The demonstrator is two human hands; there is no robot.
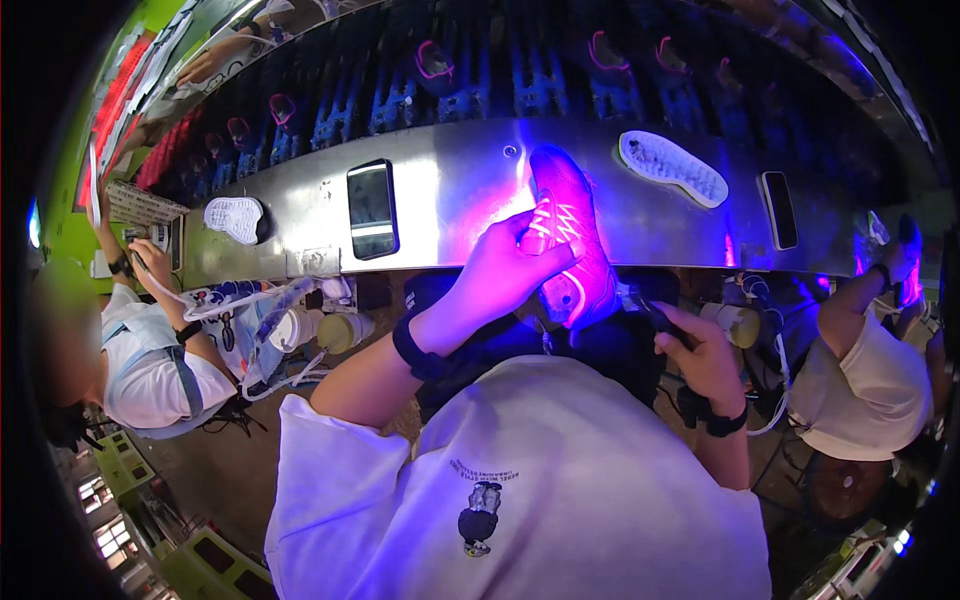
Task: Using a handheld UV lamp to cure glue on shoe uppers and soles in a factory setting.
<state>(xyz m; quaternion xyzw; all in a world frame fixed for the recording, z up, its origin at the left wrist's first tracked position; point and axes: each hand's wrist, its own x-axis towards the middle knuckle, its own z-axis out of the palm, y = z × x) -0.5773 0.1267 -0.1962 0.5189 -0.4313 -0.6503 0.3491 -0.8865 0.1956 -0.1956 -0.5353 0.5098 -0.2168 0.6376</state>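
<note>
A pink-lit shoe point(565, 230) with pale laces stands toe away from me at the bench's near edge, under violet light. My left hand point(520, 262) is closed round its laced middle, thumb across the laces. At its heel end, close to the shoe, is the pale flat tip of a dark-handled tool point(650, 312) that looks like a brush. My right hand point(700, 350) is closed on that handle, below and right of the heel. Whether the tip touches the shoe, I cannot tell.
The metal bench point(440, 170) carries a dark phone point(372, 212), another phone point(778, 210) and white shoe soles point(235, 218) on both sides. Behind runs a dark rack point(390, 85) with several shoe parts. Co-workers sit left and right. Pots point(345, 331) and hoses hang below the edge.
</note>
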